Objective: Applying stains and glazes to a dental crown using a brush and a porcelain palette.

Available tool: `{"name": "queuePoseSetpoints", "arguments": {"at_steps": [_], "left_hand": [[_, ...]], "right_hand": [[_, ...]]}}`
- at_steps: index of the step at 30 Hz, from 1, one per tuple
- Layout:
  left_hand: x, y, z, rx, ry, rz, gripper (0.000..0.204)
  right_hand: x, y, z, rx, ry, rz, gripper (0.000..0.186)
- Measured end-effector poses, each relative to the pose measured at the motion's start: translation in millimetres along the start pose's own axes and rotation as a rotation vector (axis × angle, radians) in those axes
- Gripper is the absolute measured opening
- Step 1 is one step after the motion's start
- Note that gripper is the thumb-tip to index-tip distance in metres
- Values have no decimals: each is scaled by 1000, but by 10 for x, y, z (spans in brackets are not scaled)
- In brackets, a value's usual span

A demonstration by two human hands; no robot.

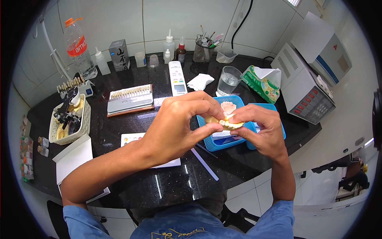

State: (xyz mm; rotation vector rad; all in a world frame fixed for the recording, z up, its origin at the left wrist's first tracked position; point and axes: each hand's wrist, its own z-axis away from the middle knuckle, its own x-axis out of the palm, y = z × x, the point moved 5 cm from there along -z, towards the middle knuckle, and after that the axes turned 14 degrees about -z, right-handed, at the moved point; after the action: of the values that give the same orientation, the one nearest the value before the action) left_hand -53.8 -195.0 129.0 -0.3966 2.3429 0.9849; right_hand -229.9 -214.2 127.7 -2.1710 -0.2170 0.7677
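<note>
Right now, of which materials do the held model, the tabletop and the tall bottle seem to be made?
Model: probably plaster or resin; opaque, yellowish, its finish unclear.
Tabletop: likely polished stone, glossy black with pale specks and reflections.
Bottle: probably clear plastic; shiny, transparent walls.

A small dental model [230, 125], pale yellow with a stronger yellow patch near its middle, is held up between the left hand [179, 125] and the right hand [261, 128], thumbs on its near side and fingers on its far side. Its row of rounded, cream-coloured teeth runs left to right along the near side, and fingertips hide parts of both ends. It is raised clear of the dark worktop [175, 181].
</note>
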Motion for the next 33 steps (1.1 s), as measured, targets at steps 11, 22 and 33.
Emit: {"name": "queuePoseSetpoints", "arguments": {"at_steps": [11, 22, 33], "left_hand": [[62, 56, 16, 15, -16, 37, 12], [87, 68, 61, 19, 70, 15, 10], [178, 1, 71, -31, 34, 3, 7]], "right_hand": [[11, -109, 39, -93, -3, 40, 22], [21, -116, 41, -79, 9, 34, 20], [18, 55, 96, -29, -18, 31, 19]]}}
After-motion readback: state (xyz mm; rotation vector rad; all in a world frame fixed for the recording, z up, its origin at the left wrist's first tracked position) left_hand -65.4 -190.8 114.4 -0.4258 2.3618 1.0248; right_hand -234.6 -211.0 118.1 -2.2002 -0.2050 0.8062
